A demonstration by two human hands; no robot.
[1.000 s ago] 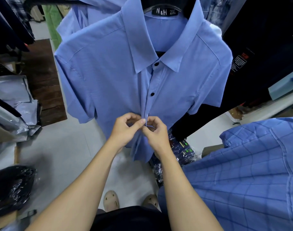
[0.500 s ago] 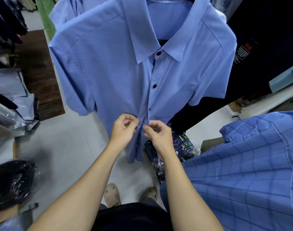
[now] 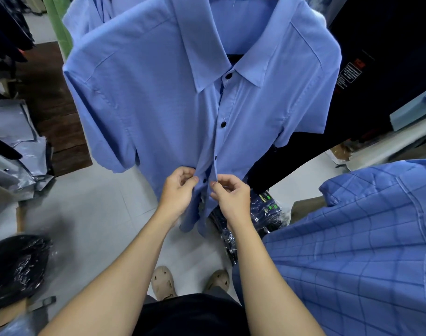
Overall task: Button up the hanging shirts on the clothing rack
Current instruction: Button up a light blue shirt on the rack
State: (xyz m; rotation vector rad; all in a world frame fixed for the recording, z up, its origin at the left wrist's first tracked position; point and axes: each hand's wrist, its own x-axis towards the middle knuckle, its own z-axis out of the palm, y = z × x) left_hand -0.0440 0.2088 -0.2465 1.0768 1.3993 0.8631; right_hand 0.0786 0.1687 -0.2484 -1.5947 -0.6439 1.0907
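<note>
A plain blue short-sleeved shirt point(image 3: 158, 98) hangs in front of me with black buttons down its placket. The collar button point(image 3: 228, 75), a second button point(image 3: 223, 124) and a small third one point(image 3: 216, 157) look fastened. Lower down, my left hand point(image 3: 179, 190) pinches the left front edge and my right hand point(image 3: 231, 194) pinches the right front edge. A further black button point(image 3: 204, 181) shows between my two hands. Below the hands the front hangs apart.
A blue checked shirt point(image 3: 352, 251) hangs close at the lower right. Dark garments point(image 3: 388, 69) hang at the right. Plastic-wrapped clothes point(image 3: 267, 209) lie on the pale floor under the shirt; grey bags point(image 3: 15, 141) and a black bag point(image 3: 15, 265) lie at the left. My feet are below.
Both hands have slid down the placket from the third button, now fastened, to the one below. The view has tilted down, so the hanger label is out of sight.
</note>
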